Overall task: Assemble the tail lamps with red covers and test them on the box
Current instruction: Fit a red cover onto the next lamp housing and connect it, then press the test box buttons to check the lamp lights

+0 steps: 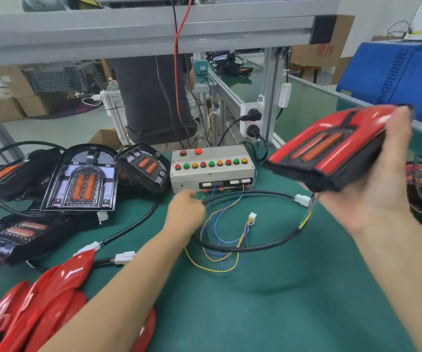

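On the green table (268, 301), far left, red covers (39, 301) lie piled below several bare lamps (83, 179). Mid-table, the left hand (185, 208) pinches a black cable (243, 194) just in front of the test box (211, 168) with its coloured buttons. At right, the right hand (372, 184) grips a red-covered lamp (337, 148), lifted above the table.

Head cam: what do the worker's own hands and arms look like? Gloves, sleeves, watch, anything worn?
Both bare. Left hand and right hand wear no gloves, and no rings show. Both forearms are uncovered to the frame's bottom edge: no sleeves, watch, wrist strap or bands visible. No markings or cables attached to either arm.
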Demonstrator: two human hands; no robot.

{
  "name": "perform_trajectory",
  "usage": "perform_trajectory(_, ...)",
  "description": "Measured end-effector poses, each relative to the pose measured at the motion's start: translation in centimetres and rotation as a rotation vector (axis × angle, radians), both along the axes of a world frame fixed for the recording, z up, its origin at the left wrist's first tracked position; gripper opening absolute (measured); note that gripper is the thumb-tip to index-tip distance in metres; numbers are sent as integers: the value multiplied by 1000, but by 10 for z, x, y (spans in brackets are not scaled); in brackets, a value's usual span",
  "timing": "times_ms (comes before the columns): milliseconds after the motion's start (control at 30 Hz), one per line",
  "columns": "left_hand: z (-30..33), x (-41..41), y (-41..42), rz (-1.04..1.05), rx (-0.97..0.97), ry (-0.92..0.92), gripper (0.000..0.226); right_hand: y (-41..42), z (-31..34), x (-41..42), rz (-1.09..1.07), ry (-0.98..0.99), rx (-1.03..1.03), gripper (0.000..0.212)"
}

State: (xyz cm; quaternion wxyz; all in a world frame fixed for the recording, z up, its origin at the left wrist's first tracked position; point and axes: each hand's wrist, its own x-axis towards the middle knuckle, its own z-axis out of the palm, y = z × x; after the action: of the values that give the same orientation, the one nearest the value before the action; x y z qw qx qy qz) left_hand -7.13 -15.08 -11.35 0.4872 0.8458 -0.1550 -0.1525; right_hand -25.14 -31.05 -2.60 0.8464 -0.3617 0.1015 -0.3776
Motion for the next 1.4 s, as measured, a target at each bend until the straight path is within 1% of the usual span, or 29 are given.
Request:
perform_trajectory(33,5,3,6,13,-158,206,34,-1,-6,1,7,18,6,57)
perform_trajectory(67,10,5,11,2,-270,385,39,-2,-11,-1,61,67,10,56)
perform_trajectory(133,22,11,21,-27,-426,607,46,-10,-32,-6,135,214,48,57)
perform_trajectory(200,37,16,26,-35,-533,675,46,-17,-49,-12,165,343,115,58)
perform_trajectory(267,46,15,29,-28,-623,651,33,-22,-59,-11,131,476,182,48)
perform_trajectory(333,50,9,27,16,-675,551,16,-26,-66,-8,65,581,218,38)
perform_trajectory(400,51,2,25,58,-711,332,23,-32,-74,-2,27,653,211,31)
perform_trajectory(467,50,-7,23,12,-758,101,22,-38,-75,3,3,715,133,29)
perform_trajectory(500,49,-13,24,-38,-764,21,21,-39,-72,4,-52,771,43,28)
perform_trajectory(533,48,-17,25,-88,-759,-36,20,-41,-69,4,-120,863,-119,28)
perform_trajectory(600,45,-26,27,-173,-757,-126,21,-45,-65,3,-354,1134,-583,36)
perform_trajectory(633,44,-29,27,-200,-768,-161,21,-44,-60,2,-453,1197,-770,37)
perform_trajectory(667,42,-31,27,-213,-781,-185,20,-42,-55,4,-484,1174,-869,36)
perform_trajectory(700,41,-33,27,-215,-793,-195,20,-36,-49,6,-405,1084,-850,37)
perform_trajectory(767,39,-33,27,-217,-815,-194,27,-24,-37,11,-160,933,-623,38)
perform_trajectory(800,39,-32,28,-225,-823,-195,29,-19,-32,13,-82,895,-526,33)
perform_trajectory(833,40,-30,30,-242,-832,-193,30,-18,-31,15,-45,906,-527,24)
perform_trajectory(867,40,-29,33,-262,-838,-192,30,-18,-30,15,-42,944,-589,13)
perform_trajectory(900,40,-28,35,-284,-841,-194,30,-17,-29,13,-29,986,-677,11)
perform_trajectory(967,41,-26,39,-305,-829,-204,30,-17,-29,10,59,1016,-814,22)
perform_trajectory(1033,41,-24,38,-264,-821,-202,28,-12,-28,6,158,1029,-960,22)
perform_trajectory(1067,42,-24,37,-230,-817,-198,26,-9,-27,5,153,1048,-1080,19)
perform_trajectory(1133,46,-22,32,-180,-782,-185,27,-7,-24,5,29,1073,-1280,9)
perform_trajectory(1167,48,-23,30,-156,-738,-197,28,-5,-23,6,-69,1065,-1335,17)
perform_trajectory(1200,48,-23,27,-106,-667,-264,25,-5,-23,6,-172,1047,-1369,26)
perform_trajectory(1233,49,-24,26,-34,-552,-419,23,-5,-23,6,-264,1032,-1399,30)
perform_trajectory(1300,52,-35,24,51,-340,-825,24,-5,-22,9,-346,1005,-1349,32)
perform_trajectory(1333,50,-43,21,-5,-323,-949,25,-5,-22,11,-327,980,-1258,31)
perform_trajectory(1400,44,-63,12,-168,-271,-997,27,-4,-24,14,-231,956,-1056,27)
